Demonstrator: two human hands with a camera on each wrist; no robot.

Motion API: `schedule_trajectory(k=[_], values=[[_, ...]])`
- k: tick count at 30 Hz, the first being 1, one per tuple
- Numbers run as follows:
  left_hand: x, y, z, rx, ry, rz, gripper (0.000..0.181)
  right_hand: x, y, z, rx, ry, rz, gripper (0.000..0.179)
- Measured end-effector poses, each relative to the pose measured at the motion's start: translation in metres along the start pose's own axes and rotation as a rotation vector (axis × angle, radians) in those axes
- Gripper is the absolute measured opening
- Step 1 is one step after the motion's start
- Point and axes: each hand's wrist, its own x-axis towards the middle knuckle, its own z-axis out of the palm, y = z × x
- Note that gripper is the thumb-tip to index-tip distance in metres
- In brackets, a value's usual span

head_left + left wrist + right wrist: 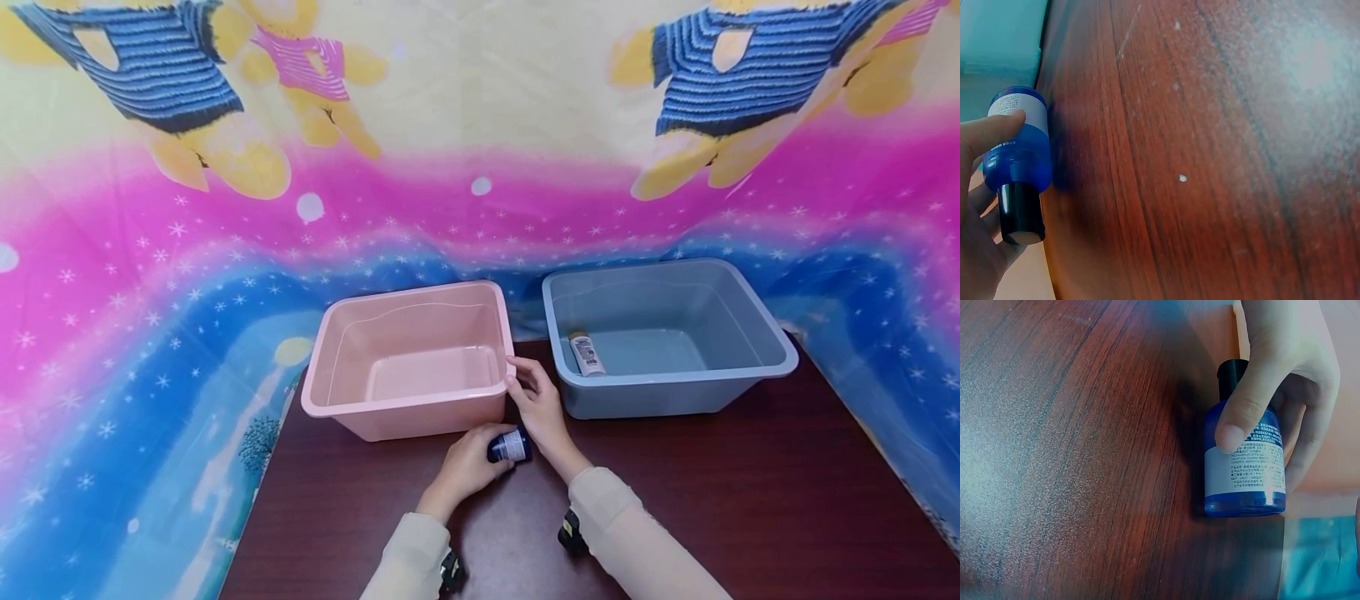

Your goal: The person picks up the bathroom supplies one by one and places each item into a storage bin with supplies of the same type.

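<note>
My left hand [467, 467] grips a small blue bottle [510, 446] with a white printed label and a black cap. In the left wrist view the bottle [1019, 140] lies between thumb and fingers, its black cap at the lower end. The thumb presses on the label, as the right wrist view also shows on the bottle [1244, 472]. Holding nothing, my right hand [542, 410] has loosely bent fingers, its fingertips right at the right front corner of the pink basin [405, 408]. Both hands are close together in front of that basin.
A blue-grey basin [675, 379] stands to the right of the pink one. Inside it, a white bottle with a yellowish cap [587, 354] leans at the left wall. Both basins stand at the back of the dark wooden table [675, 492], against a patterned cloth [465, 200].
</note>
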Motion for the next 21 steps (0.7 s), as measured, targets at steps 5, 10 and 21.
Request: schedule_trajectory(k=[5, 10, 21], values=[[-0.0004, -0.0003, -0.0006, 0.004, 0.013, 0.015, 0.052, -0.0001, -0.0001, 0.0003, 0.012, 0.002, 0.003, 0.032], [-0.0001, -0.0004, -0.0005, -0.001, 0.02, 0.016, 0.052, -0.0002, 0.0, 0.0003, 0.012, 0.005, 0.009, 0.032], [-0.0032, -0.0002, 0.0024, -0.011, 0.025, 0.023, 0.051, 0.0, 0.0014, 0.0, 0.017, 0.005, 0.008, 0.032]])
